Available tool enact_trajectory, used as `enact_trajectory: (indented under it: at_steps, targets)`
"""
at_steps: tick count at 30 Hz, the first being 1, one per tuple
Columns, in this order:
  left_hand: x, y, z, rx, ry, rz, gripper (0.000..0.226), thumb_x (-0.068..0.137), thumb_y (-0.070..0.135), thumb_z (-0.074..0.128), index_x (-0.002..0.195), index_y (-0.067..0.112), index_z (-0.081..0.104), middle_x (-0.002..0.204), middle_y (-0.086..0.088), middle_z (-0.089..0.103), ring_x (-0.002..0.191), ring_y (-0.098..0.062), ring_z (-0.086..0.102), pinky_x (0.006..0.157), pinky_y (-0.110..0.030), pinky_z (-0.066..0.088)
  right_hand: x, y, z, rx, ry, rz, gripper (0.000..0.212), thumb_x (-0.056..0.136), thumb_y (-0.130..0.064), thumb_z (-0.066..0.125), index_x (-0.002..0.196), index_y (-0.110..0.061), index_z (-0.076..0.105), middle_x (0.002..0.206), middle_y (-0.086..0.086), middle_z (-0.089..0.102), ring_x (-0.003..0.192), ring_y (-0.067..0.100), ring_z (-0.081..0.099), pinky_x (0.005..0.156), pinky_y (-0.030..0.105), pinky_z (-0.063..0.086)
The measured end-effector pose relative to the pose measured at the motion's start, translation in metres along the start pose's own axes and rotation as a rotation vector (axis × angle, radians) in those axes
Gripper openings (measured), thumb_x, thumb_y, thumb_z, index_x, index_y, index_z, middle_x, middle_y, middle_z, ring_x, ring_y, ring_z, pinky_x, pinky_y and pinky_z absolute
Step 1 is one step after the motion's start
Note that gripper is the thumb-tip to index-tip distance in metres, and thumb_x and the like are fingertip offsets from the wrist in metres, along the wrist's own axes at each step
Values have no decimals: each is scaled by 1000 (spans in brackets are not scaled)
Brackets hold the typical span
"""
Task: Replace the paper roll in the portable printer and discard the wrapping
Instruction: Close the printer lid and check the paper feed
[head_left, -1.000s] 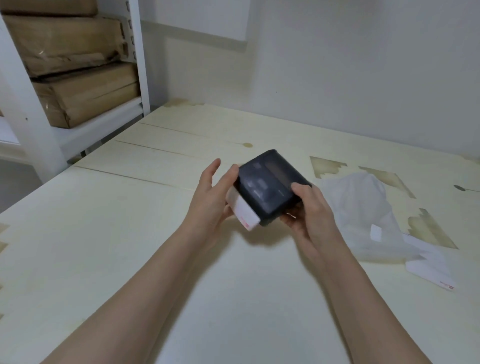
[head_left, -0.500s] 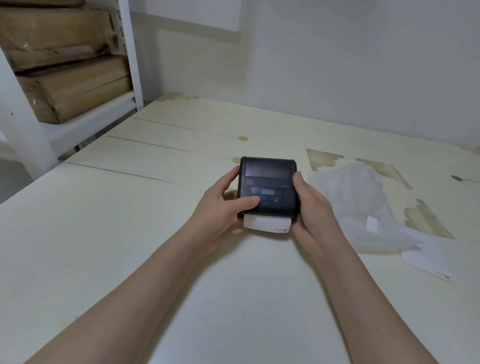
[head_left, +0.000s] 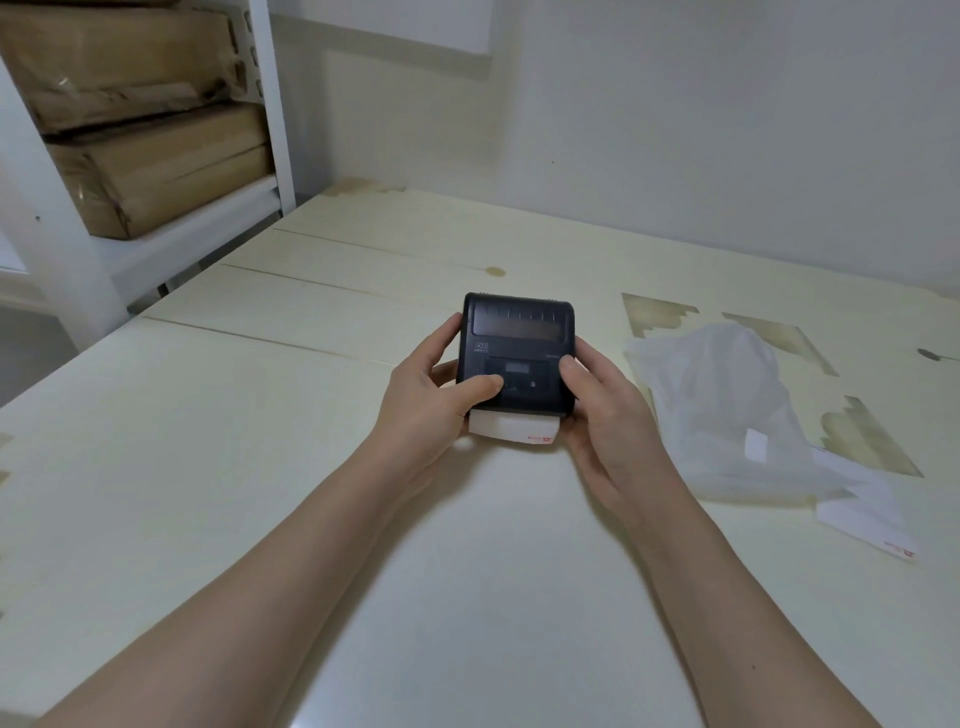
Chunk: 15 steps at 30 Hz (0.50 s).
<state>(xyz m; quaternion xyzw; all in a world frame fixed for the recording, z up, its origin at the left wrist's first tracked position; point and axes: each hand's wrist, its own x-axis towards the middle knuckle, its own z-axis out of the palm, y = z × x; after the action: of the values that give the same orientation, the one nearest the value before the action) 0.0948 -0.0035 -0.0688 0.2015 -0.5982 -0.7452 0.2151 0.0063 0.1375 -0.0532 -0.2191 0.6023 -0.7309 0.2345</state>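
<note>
L hand (head_left: 423, 402) & R hand (head_left: 605, 415) clasp printer (head_left: 517, 358), thumbs on top; fingers prob. curled beneath.

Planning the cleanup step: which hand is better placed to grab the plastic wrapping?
Right. The right hand is on the printer's side nearest the wrapping; the left hand would cross over.

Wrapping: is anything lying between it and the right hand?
Nothing visible. The wrapping lies on bare table just right of the right hand, which, with the left hand, grips the printer.
</note>
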Motion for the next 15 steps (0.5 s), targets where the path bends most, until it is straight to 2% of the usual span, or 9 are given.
enact_trajectory:
  at_steps: [9,15]
  targets:
    - [1,-1,2,66,-10,38,81,70,14,76,140,43,49,121,-2,71,115,-21,68,98,-48,54,2,3,-3,27,33,3,40,94,-10,51,133,-18,55,117,14,71,106,31,69,91,49,55]
    - [0,-1,2,90,-9,52,79,72,14,75,140,44,49,120,1,71,118,-20,65,99,-47,54,2,5,-4,29,41,-2,41,94,-10,50,134,-18,54,115,14,72,105,31,69,95,54,52]
